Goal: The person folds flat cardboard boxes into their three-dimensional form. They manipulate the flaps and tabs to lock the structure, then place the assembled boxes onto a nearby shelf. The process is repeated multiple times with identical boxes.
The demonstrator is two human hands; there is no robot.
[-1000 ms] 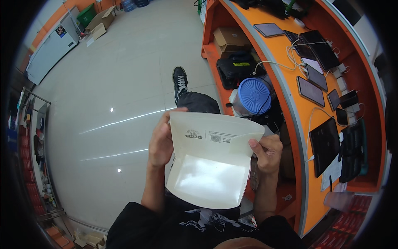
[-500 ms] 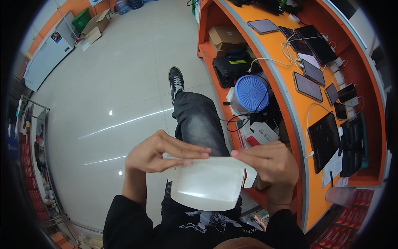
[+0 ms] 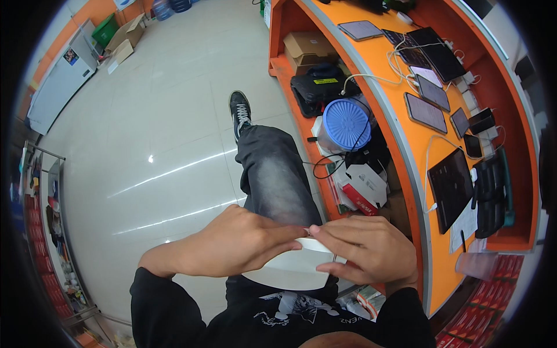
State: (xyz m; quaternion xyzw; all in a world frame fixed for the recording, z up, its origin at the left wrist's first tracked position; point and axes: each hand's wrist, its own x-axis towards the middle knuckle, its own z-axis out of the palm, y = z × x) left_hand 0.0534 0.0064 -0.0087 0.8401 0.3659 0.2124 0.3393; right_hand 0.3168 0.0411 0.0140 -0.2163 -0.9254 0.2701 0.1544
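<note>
Both hands, left hand (image 3: 232, 246) and right hand (image 3: 362, 249), now pinch the white paper bag (image 3: 290, 269) folded small; a second ago I held it open.

A white paper package (image 3: 293, 268) sits between both hands; dark tablets (image 3: 425, 112) line the orange counter (image 3: 400, 145).

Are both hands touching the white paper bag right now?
Touching. The head view shows the left hand lying over the top of the white paper bag and the right hand pinching its upper edge, with fingers on the paper.
</note>
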